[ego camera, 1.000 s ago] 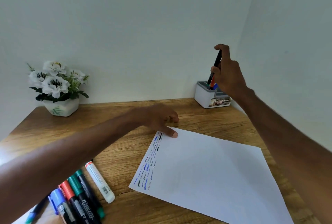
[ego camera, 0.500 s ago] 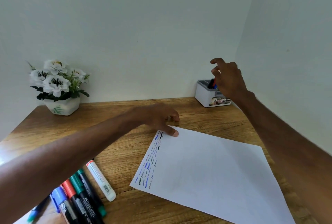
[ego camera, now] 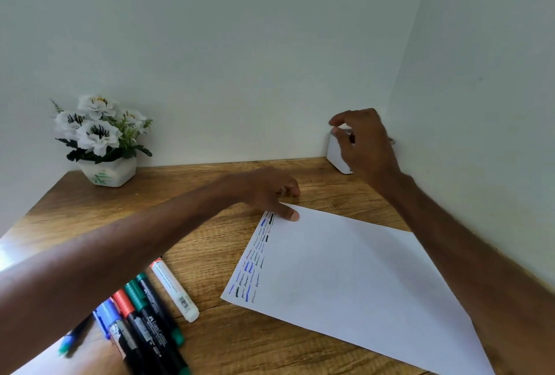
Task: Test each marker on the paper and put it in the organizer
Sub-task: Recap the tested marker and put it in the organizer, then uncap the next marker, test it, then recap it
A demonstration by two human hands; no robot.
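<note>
A white sheet of paper (ego camera: 354,278) lies on the wooden table, with several short test scribbles along its left edge. My left hand (ego camera: 267,191) rests at the paper's top corner, one finger pressing on it. My right hand (ego camera: 363,143) hovers in front of the white organizer (ego camera: 336,155) in the back right corner, fingers loosely curled and holding nothing. It hides most of the organizer and what stands inside. Several markers (ego camera: 144,314) lie side by side at the lower left, with a white marker (ego camera: 174,289) beside them.
A white pot of white flowers (ego camera: 102,140) stands at the table's back left. Walls close in behind and on the right. A blue-green pen (ego camera: 75,338) lies by the lower left edge, partly under my left forearm.
My right hand lowered a black marker into the organizer, let it go, and now hangs lower in front of the organizer. My left hand has stayed on the paper.
</note>
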